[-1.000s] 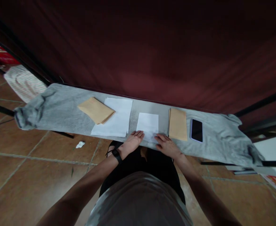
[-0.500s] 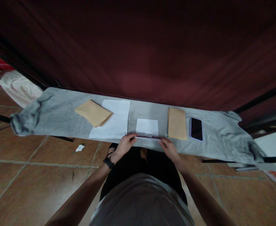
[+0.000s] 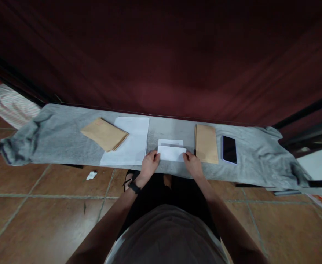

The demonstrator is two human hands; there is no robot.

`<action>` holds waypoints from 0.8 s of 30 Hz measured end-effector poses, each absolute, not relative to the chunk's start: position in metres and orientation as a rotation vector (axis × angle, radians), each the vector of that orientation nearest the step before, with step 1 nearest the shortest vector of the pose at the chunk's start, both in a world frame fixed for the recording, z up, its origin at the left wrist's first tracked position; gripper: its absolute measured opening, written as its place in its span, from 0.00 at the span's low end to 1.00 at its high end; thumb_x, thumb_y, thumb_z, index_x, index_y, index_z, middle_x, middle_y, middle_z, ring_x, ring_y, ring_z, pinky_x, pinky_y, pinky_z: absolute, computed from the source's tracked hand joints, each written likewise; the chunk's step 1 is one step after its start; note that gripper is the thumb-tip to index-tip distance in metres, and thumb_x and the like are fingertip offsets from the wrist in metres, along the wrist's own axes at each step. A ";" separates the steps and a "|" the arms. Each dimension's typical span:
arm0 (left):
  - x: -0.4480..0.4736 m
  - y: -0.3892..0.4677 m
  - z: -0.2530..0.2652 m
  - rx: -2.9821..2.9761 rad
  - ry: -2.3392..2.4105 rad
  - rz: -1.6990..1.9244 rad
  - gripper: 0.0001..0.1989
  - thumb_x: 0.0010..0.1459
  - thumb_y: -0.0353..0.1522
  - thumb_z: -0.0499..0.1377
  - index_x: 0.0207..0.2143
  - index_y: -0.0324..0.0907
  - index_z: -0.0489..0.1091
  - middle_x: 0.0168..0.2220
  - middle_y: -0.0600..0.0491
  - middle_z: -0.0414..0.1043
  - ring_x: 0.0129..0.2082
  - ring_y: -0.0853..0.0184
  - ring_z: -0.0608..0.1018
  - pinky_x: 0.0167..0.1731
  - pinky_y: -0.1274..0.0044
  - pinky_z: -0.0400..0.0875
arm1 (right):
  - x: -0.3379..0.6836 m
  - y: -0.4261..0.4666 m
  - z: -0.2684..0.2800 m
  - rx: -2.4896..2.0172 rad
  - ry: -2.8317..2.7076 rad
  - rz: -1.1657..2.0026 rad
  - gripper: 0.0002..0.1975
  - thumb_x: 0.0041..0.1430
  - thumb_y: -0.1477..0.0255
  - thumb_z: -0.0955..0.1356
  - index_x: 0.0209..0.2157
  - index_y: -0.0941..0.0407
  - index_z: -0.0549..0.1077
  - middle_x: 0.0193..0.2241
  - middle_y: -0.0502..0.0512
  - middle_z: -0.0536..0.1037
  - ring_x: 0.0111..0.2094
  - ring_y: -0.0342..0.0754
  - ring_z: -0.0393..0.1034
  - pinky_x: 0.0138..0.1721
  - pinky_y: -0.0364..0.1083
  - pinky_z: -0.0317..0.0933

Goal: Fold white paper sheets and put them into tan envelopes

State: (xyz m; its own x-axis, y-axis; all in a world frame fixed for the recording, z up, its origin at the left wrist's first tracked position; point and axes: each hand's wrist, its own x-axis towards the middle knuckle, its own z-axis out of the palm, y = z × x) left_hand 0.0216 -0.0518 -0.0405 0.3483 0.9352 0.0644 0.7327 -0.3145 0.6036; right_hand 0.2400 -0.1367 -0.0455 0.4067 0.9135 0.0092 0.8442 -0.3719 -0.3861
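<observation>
A sheet of white paper (image 3: pixel 171 153) lies in front of me, its near part folded up over the far part, which shows as a strip behind the raised edge. My left hand (image 3: pixel 150 161) pinches the left edge of the folded flap. At the opposite edge, my right hand (image 3: pixel 191 163) grips the paper between thumb and fingers. Just left of my left hand is a stack of white sheets (image 3: pixel 136 143), partly under a slanted stack of brown envelopes (image 3: pixel 105 134). Another stack of brown envelopes (image 3: pixel 206 143) lies right beside my right hand.
A phone (image 3: pixel 229 149) with a pale purple case lies right of the envelopes. Grey cloth (image 3: pixel 59 135) covers the narrow bench, bunched at both ends. A dark red curtain (image 3: pixel 161 66) hangs behind it. A crumpled white scrap (image 3: pixel 91 175) is on the tiled floor.
The paper's near edge has been carried away from me and over, so the flap now covers much of the far part. Both hands moved with it, slightly forward.
</observation>
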 end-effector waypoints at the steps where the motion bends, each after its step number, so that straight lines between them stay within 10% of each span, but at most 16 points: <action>1: 0.024 -0.050 -0.040 2.146 1.481 0.550 0.12 0.69 0.35 0.52 0.40 0.42 0.73 0.32 0.50 0.77 0.32 0.63 0.79 0.35 0.74 0.69 | 0.239 -0.133 -0.044 -2.368 -1.520 0.284 0.17 0.72 0.63 0.59 0.43 0.53 0.78 0.33 0.55 0.83 0.35 0.51 0.79 0.36 0.45 0.67; 24: 0.062 -0.026 -0.029 2.197 1.882 0.121 0.19 0.71 0.39 0.44 0.51 0.42 0.71 0.37 0.44 0.81 0.40 0.55 0.83 0.38 0.71 0.72 | 0.231 -0.080 -0.034 -2.723 -1.455 0.110 0.21 0.73 0.61 0.59 0.46 0.59 0.76 0.34 0.66 0.83 0.37 0.56 0.81 0.39 0.49 0.68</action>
